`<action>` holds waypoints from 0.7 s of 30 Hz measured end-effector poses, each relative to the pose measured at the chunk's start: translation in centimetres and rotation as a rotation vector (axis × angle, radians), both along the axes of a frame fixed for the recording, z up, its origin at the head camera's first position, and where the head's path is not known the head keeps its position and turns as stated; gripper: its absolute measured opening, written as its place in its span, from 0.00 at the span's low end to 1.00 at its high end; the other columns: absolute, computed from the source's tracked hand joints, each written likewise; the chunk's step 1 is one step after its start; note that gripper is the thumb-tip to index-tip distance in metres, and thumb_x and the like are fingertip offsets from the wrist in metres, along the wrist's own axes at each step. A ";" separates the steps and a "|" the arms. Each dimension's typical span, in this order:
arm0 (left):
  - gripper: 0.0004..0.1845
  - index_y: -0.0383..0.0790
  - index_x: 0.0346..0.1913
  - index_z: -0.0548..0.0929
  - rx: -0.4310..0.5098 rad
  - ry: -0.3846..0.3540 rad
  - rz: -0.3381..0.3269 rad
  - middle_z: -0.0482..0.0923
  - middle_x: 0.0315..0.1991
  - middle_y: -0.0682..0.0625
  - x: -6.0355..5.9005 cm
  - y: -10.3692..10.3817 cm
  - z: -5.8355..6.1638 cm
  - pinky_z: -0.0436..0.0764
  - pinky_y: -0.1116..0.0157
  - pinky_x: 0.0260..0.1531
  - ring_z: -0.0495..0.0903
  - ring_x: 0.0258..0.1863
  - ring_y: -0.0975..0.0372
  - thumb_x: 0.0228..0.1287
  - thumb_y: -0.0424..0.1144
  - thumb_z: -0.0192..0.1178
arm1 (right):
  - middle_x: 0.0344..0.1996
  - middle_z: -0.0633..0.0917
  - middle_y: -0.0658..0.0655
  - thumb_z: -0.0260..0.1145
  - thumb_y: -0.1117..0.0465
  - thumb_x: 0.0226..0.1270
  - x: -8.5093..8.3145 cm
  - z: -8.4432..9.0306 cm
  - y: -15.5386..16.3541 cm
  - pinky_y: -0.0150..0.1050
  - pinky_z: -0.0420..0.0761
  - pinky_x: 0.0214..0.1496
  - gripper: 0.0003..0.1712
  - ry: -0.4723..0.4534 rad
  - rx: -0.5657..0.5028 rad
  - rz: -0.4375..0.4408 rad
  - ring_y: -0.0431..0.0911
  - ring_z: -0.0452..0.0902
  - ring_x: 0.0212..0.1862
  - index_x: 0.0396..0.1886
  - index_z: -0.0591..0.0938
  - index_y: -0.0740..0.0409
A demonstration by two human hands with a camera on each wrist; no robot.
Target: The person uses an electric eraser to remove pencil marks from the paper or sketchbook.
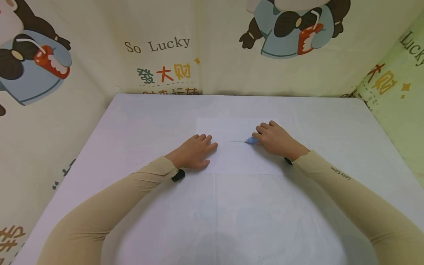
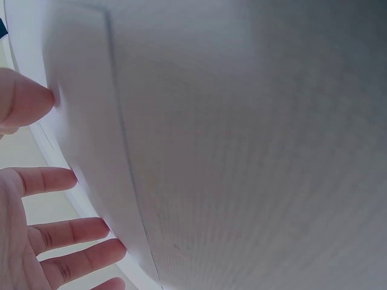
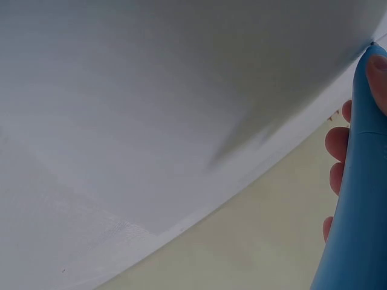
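A white sheet of paper (image 1: 245, 163) lies on the white tabletop. My left hand (image 1: 193, 151) rests on its left side with the fingers spread, and in the left wrist view the fingertips (image 2: 91, 260) press along the sheet. With my right hand (image 1: 279, 140) I grip a thick, smooth blue pen (image 3: 357, 181), its tip pointing left and down at the paper. A thin straight line (image 1: 236, 141) runs leftward from the tip across the sheet. In the right wrist view my thumb lies near the tip and the other fingers wrap behind the barrel.
The white table (image 1: 132, 114) reaches back to a cream curtain (image 1: 218, 73) printed with cartoon figures and lettering. Similar printed cloth hangs at both sides. A crease (image 1: 216, 213) runs down the table covering in front of the sheet.
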State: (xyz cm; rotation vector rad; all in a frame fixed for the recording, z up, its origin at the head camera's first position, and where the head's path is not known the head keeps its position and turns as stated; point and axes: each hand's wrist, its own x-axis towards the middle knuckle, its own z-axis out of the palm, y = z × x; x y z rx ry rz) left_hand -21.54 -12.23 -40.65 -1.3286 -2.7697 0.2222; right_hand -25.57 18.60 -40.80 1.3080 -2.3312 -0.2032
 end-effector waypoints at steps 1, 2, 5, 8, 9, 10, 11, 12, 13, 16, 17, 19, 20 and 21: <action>0.23 0.41 0.54 0.71 -0.001 -0.002 0.002 0.73 0.47 0.44 0.0 0.0 0.0 0.74 0.57 0.45 0.73 0.42 0.53 0.58 0.47 0.55 | 0.24 0.76 0.57 0.74 0.62 0.47 0.0 0.0 0.0 0.42 0.69 0.34 0.13 0.000 0.000 0.001 0.51 0.73 0.31 0.30 0.79 0.60; 0.23 0.41 0.54 0.71 -0.001 -0.004 0.004 0.73 0.47 0.44 0.0 0.0 0.0 0.74 0.57 0.45 0.73 0.42 0.53 0.58 0.47 0.55 | 0.24 0.76 0.57 0.74 0.62 0.47 0.0 0.0 0.0 0.42 0.69 0.34 0.13 0.000 -0.001 0.001 0.51 0.74 0.31 0.30 0.79 0.60; 0.23 0.41 0.54 0.71 0.000 -0.013 0.007 0.73 0.47 0.44 0.0 0.0 0.0 0.74 0.57 0.46 0.73 0.42 0.53 0.58 0.47 0.56 | 0.25 0.76 0.57 0.74 0.62 0.48 -0.1 0.0 0.0 0.42 0.69 0.34 0.13 -0.003 -0.001 -0.006 0.51 0.74 0.31 0.30 0.79 0.60; 0.23 0.42 0.54 0.71 0.001 -0.025 0.011 0.73 0.47 0.43 0.0 0.0 0.0 0.74 0.57 0.47 0.73 0.43 0.53 0.58 0.47 0.55 | 0.25 0.77 0.57 0.73 0.62 0.49 0.0 0.0 0.0 0.42 0.70 0.34 0.12 -0.008 0.002 -0.020 0.52 0.75 0.32 0.31 0.80 0.60; 0.23 0.42 0.55 0.71 0.000 -0.028 0.013 0.73 0.47 0.43 0.0 0.0 0.0 0.74 0.57 0.47 0.73 0.43 0.53 0.58 0.47 0.55 | 0.25 0.77 0.57 0.73 0.62 0.49 0.0 0.0 0.0 0.42 0.70 0.34 0.11 -0.008 0.003 -0.024 0.52 0.75 0.32 0.31 0.80 0.60; 0.23 0.42 0.55 0.71 -0.001 -0.031 0.015 0.73 0.48 0.43 0.0 0.0 0.0 0.74 0.57 0.47 0.73 0.43 0.53 0.58 0.47 0.55 | 0.25 0.77 0.57 0.73 0.62 0.50 0.0 0.1 0.0 0.43 0.70 0.34 0.11 -0.010 0.005 -0.029 0.52 0.75 0.32 0.31 0.80 0.60; 0.23 0.42 0.55 0.71 0.000 -0.031 0.015 0.73 0.48 0.43 0.0 0.0 0.0 0.74 0.57 0.47 0.73 0.43 0.53 0.58 0.47 0.55 | 0.25 0.77 0.57 0.73 0.62 0.50 0.1 0.1 0.0 0.43 0.70 0.34 0.11 -0.010 0.005 -0.033 0.52 0.75 0.32 0.31 0.80 0.60; 0.23 0.42 0.55 0.71 -0.002 -0.032 0.016 0.73 0.48 0.43 -0.1 0.0 0.0 0.74 0.57 0.47 0.73 0.43 0.53 0.58 0.47 0.55 | 0.25 0.77 0.57 0.73 0.62 0.50 0.1 0.1 0.0 0.43 0.70 0.34 0.11 -0.010 0.006 -0.037 0.52 0.75 0.32 0.31 0.80 0.60; 0.23 0.42 0.55 0.71 -0.001 -0.029 0.014 0.73 0.48 0.43 -0.1 0.0 0.0 0.74 0.57 0.47 0.73 0.43 0.53 0.58 0.47 0.55 | 0.25 0.77 0.57 0.73 0.62 0.50 0.1 0.1 0.0 0.43 0.70 0.34 0.11 -0.010 0.005 -0.039 0.52 0.75 0.32 0.31 0.80 0.60; 0.22 0.42 0.54 0.71 0.004 -0.024 0.009 0.73 0.47 0.44 -0.1 0.0 0.0 0.74 0.57 0.46 0.73 0.42 0.53 0.58 0.47 0.55 | 0.24 0.76 0.57 0.73 0.62 0.49 0.0 0.1 0.1 0.43 0.70 0.33 0.11 -0.010 -0.001 -0.043 0.52 0.74 0.31 0.30 0.79 0.60; 0.22 0.42 0.54 0.71 0.005 -0.024 0.009 0.73 0.46 0.44 -0.1 0.0 0.0 0.74 0.57 0.46 0.73 0.42 0.53 0.57 0.47 0.55 | 0.24 0.76 0.57 0.73 0.62 0.49 0.0 0.2 0.1 0.43 0.69 0.33 0.11 -0.009 -0.006 -0.042 0.52 0.74 0.31 0.30 0.79 0.60; 0.22 0.42 0.54 0.71 0.007 -0.023 0.008 0.73 0.46 0.44 -0.1 0.0 0.0 0.74 0.57 0.46 0.73 0.42 0.53 0.57 0.47 0.55 | 0.24 0.76 0.58 0.73 0.62 0.49 0.0 0.1 0.1 0.43 0.69 0.33 0.12 -0.005 -0.012 -0.041 0.52 0.74 0.30 0.29 0.79 0.61; 0.22 0.42 0.54 0.71 0.007 -0.025 0.009 0.73 0.46 0.44 -0.1 0.0 0.0 0.74 0.57 0.46 0.73 0.42 0.53 0.57 0.47 0.55 | 0.23 0.76 0.58 0.73 0.62 0.49 0.0 0.1 0.1 0.43 0.69 0.33 0.11 -0.004 -0.016 -0.041 0.52 0.73 0.30 0.29 0.79 0.61; 0.22 0.42 0.54 0.71 0.007 -0.028 0.011 0.73 0.46 0.44 -0.1 0.0 0.0 0.74 0.57 0.46 0.73 0.42 0.53 0.57 0.47 0.55 | 0.23 0.76 0.58 0.73 0.63 0.49 -0.1 0.1 0.2 0.43 0.69 0.33 0.11 -0.002 -0.019 -0.042 0.52 0.73 0.30 0.29 0.78 0.61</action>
